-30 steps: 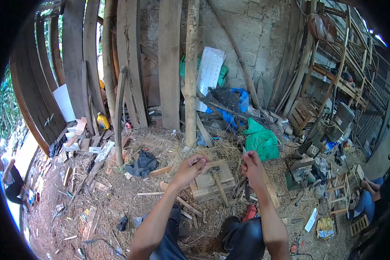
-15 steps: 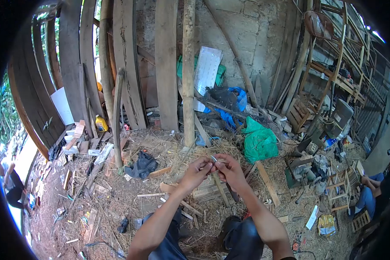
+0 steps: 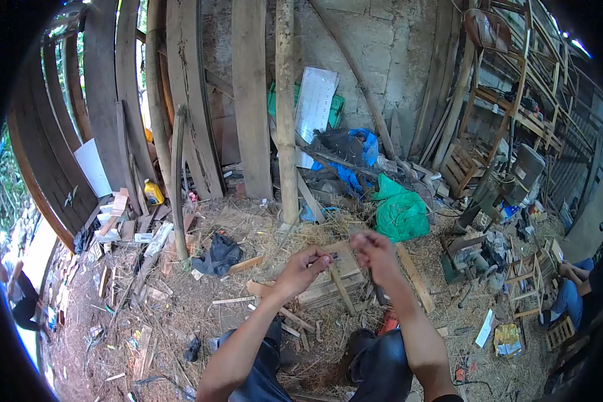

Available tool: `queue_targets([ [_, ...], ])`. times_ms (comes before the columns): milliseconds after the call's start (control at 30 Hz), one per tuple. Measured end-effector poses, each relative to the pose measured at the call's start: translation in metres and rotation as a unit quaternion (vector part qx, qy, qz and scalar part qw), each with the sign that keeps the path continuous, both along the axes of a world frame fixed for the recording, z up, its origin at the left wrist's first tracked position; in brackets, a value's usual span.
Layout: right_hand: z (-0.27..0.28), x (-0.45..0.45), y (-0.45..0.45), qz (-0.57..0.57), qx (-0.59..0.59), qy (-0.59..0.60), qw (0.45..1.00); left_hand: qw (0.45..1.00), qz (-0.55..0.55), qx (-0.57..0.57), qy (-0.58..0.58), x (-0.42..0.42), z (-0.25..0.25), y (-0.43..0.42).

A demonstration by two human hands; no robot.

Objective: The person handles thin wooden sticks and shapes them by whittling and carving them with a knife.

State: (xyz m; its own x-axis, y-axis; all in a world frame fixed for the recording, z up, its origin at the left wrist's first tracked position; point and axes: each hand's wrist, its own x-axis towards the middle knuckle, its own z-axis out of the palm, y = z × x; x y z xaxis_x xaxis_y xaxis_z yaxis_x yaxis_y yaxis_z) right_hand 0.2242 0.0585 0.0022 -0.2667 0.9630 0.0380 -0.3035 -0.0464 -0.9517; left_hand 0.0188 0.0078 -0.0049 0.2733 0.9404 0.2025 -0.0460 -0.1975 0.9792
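Note:
My left hand (image 3: 303,271) pinches a small dark piece (image 3: 333,256) between thumb and fingertips, above a wooden block. To its right, apart from it, my right hand (image 3: 375,254) is raised with bent fingers; it is blurred, and whatever it may hold cannot be made out. Below and between the hands lies the wooden block (image 3: 321,291), with a wooden-handled tool (image 3: 342,289) resting across it. A dark narrow object (image 3: 378,292) shows just under my right hand.
A green bag (image 3: 400,211) lies beyond my right hand, a black bag (image 3: 218,254) to the left. A wooden post (image 3: 285,134) stands ahead. One person (image 3: 576,288) sits at the far right, another (image 3: 21,291) at the far left. Wood scraps litter the ground.
Half a second ago my hands met over the block around a small light-coloured piece. Now they are apart, my right hand moved right and up, and a dark piece shows at my left fingertips.

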Motion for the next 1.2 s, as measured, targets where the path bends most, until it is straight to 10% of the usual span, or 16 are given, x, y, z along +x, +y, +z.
queue_targets([
  [300, -0.006, 0.014, -0.003, -0.076, -0.022, 0.089, 0.993, 0.999, 0.035, -0.025, 0.027, -0.005, -0.004, -0.002],
  [567, -0.013, -0.022, -0.016, 0.099, 0.030, -0.047, 0.994, 0.999, 0.044, 0.003, 0.000, 0.002, -0.007, 0.000],
  [833, -0.006, 0.024, 0.011, -0.036, -0.031, 0.076, 0.996, 0.997, 0.040, 0.009, 0.071, -0.017, 0.003, -0.006],
  [1200, -0.008, -0.024, -0.020, 0.119, -0.005, -0.027, 0.993, 0.992, 0.075, 0.060, 0.082, 0.009, -0.001, -0.005],
])
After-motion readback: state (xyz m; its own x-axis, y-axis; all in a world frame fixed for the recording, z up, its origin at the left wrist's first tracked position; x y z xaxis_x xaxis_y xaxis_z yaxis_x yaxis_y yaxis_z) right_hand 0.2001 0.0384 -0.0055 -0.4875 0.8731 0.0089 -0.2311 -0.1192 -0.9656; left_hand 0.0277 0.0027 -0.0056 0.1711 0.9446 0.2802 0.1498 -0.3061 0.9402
